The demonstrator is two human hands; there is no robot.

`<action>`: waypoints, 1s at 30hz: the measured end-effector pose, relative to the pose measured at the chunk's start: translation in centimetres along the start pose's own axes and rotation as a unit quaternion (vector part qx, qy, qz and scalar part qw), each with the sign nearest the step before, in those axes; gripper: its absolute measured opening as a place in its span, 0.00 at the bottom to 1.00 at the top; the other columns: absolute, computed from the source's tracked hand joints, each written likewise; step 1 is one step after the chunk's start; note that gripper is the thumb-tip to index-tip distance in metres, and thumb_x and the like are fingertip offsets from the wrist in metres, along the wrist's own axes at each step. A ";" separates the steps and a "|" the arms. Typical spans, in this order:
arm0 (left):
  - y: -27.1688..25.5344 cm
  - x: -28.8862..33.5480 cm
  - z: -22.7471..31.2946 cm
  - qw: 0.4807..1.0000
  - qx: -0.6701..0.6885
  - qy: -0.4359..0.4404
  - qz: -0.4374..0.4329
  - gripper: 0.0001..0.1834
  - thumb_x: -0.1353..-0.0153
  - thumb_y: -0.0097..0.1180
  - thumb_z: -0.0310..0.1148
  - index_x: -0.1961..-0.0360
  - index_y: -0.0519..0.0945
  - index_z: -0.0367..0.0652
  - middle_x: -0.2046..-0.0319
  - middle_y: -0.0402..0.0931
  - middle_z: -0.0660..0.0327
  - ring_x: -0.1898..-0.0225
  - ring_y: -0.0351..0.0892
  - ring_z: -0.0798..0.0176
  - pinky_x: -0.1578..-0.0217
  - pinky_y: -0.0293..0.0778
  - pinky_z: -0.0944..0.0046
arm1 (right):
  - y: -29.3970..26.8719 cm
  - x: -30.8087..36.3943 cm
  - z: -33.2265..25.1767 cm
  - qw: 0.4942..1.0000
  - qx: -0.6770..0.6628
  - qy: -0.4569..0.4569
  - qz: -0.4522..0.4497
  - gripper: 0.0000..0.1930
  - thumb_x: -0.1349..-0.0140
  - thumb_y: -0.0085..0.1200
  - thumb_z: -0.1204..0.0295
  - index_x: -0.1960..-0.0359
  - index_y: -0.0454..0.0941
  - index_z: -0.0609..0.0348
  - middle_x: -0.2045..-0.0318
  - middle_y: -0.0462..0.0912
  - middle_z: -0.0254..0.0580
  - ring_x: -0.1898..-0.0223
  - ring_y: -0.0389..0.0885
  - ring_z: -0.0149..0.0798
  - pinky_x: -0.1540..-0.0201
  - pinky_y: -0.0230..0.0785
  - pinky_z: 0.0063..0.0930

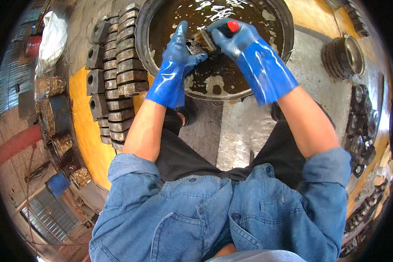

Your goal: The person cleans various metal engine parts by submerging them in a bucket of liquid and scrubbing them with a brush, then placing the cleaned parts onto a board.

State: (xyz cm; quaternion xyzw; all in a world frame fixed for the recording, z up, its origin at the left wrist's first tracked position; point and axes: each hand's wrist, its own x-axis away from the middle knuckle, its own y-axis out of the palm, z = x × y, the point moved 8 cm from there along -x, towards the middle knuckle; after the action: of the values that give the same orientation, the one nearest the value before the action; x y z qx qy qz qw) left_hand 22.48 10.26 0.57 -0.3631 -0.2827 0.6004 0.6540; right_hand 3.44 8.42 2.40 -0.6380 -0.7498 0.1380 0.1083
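Both my hands wear blue rubber gloves and are over a wide round basin (142, 43) of brown, oily liquid with foam patches. My right hand (235, 37) is closed around a brush (209, 41) with a dark handle and a red end. Its wet bristles point left, toward my other hand. My left hand (177, 50) has its fingers pointing away from me and its thumb out to the right. Something dark and oily sits between that thumb and the fingers, against the bristles; its shape is mostly hidden.
Stacked metal blocks (129, 61) stand in rows left of the basin, beside dark blocks with holes (94, 83). Metal rings (343, 56) lie to the right, with dark machined parts (360, 126) nearer me. A white sack (52, 41) is at the far left.
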 end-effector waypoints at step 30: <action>0.3 0.8 -3.7 0.999 -0.023 -0.034 -0.023 0.59 0.54 0.86 0.39 0.22 0.63 0.46 0.34 0.76 0.50 0.34 0.79 0.46 0.34 0.78 0.51 | -3.7 1.7 2.1 0.967 0.129 0.167 -0.145 0.15 0.37 0.64 0.54 0.60 0.91 0.50 0.69 0.91 0.45 0.68 0.90 0.38 0.58 0.83 0.35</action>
State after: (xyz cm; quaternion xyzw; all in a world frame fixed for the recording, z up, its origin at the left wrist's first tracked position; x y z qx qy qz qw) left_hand 25.39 10.55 -1.84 -0.3512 -0.3267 0.5903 0.6491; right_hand -0.92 9.40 1.70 -0.5168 -0.7818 0.1078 0.3318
